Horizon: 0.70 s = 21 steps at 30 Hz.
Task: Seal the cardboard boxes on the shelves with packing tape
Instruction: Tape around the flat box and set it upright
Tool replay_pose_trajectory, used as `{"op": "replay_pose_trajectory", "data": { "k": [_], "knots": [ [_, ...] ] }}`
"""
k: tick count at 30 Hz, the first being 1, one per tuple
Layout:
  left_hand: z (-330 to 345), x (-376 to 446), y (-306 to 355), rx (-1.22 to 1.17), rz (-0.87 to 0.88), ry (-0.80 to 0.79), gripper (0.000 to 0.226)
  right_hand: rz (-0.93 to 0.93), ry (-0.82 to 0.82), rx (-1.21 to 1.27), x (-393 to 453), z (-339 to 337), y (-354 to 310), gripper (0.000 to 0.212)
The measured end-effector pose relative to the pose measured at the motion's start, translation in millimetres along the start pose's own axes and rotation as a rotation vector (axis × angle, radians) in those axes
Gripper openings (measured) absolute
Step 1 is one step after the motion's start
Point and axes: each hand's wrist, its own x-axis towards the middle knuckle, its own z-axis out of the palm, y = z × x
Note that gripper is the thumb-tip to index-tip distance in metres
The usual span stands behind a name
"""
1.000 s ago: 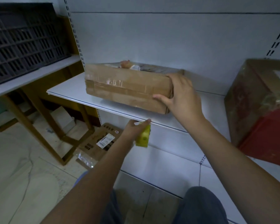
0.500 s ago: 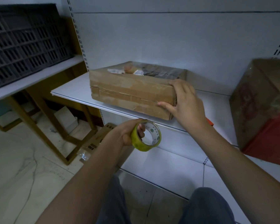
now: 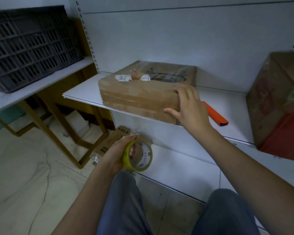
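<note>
Here, a flat cardboard box [image 3: 143, 92] lies on the white shelf [image 3: 85, 92], its long side running along the shelf's front edge; through a torn gap in its top, white and tan scraps show, too unclear to name. The right hand [image 3: 190, 106] rests spread on the box's right end, fingers straight, thumb on the front face. The left hand [image 3: 119, 153] grips a yellow tape roll [image 3: 139, 155] below the shelf, its hole facing the camera. An orange tool [image 3: 214, 114] lies just right of the box. A bigger box [image 3: 277, 102] stands farther right.
</note>
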Motion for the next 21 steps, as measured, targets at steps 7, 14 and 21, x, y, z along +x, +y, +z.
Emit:
{"op": "replay_pose_trajectory", "data": {
  "k": [7, 14, 21],
  "knots": [
    [15, -34, 12, 0.487, 0.351, -0.002, 0.018, -0.033, -0.014, -0.093, -36, -17, 24, 0.069],
    [55, -59, 40, 0.803, 0.584, -0.136, 0.013, -0.061, 0.051, 0.465, -66, -60, -27, 0.035],
    [66, -49, 44, 1.143, 0.664, -0.194, 0.01, 0.382, -0.084, 0.808, -73, -48, -40, 0.012]
  ]
}}
